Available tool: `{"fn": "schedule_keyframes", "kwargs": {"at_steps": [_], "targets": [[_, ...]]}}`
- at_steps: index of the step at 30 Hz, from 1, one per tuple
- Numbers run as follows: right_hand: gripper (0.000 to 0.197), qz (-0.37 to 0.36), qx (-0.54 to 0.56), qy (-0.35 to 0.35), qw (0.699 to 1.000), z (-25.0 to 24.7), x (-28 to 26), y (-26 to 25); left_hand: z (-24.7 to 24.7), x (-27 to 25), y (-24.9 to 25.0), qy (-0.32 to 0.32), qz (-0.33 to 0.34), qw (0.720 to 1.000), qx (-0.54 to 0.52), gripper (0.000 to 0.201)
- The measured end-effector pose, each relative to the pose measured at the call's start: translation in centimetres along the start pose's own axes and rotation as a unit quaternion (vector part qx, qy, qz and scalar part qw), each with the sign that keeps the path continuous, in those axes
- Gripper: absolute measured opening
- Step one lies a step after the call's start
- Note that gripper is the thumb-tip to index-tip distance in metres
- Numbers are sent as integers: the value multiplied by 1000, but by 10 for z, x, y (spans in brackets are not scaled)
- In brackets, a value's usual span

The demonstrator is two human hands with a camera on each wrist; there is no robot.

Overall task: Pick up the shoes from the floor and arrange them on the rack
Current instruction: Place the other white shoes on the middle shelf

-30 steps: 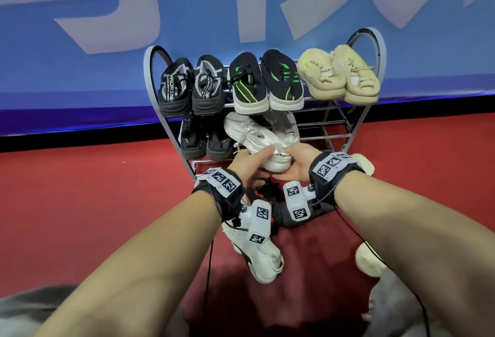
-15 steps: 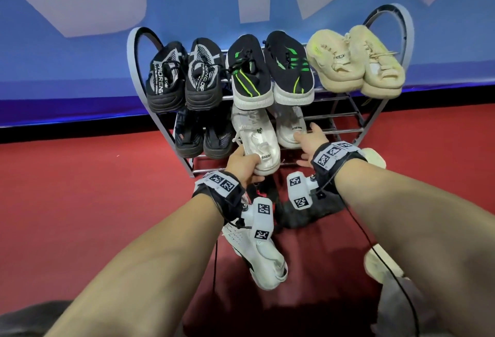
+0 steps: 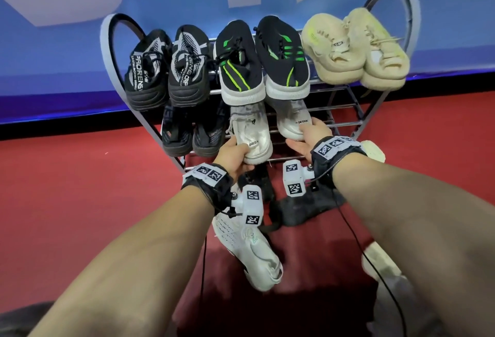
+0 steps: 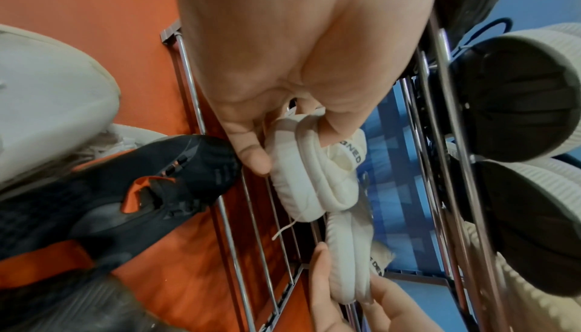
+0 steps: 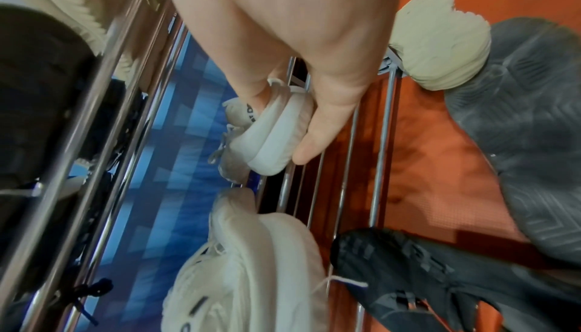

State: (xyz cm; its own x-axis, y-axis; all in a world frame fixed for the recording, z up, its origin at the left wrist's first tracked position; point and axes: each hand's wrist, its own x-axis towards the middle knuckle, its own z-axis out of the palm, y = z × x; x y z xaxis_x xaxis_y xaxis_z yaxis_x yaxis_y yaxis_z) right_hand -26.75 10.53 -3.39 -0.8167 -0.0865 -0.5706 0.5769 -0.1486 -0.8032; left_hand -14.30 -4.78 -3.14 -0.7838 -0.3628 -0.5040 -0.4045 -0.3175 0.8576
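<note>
While I watch from the head view, my left hand [image 3: 232, 155] grips the heel of one white shoe [image 3: 251, 135] and my right hand [image 3: 308, 138] grips the heel of the other white shoe [image 3: 293, 119], both lying side by side on the middle shelf of the rack [image 3: 345, 111]. From the left wrist, thumb and fingers [image 4: 251, 153] pinch that heel over the rack's bars. From the right wrist, my fingers curl round the second shoe's heel, with a black shoe [image 5: 408, 277] on the red floor [image 5: 440, 163] nearby.

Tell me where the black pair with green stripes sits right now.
In the head view, the black knit sneakers with green stripes sit mid top tier of the metal rack, between the black-and-grey pair and the cream pair.
</note>
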Motion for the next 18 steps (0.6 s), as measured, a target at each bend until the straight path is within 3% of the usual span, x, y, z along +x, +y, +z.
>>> {"fn": "schedule_keyframes", "kwargs": {"at_steps": [10, 14, 18], "targets": [[71, 29, 36, -41, 998, -14, 3, 6, 13, 31, -2, 59, 27, 998, -22, 26], [68, 42, 30, -62, 997, -8, 3, 11, 19, 42, -5, 130, 28, 991, -23, 6], [62, 39, -5, -92, 995, 3, -5, 10, 16, 51, -3, 189, 7, 979, -73, 17]]}}
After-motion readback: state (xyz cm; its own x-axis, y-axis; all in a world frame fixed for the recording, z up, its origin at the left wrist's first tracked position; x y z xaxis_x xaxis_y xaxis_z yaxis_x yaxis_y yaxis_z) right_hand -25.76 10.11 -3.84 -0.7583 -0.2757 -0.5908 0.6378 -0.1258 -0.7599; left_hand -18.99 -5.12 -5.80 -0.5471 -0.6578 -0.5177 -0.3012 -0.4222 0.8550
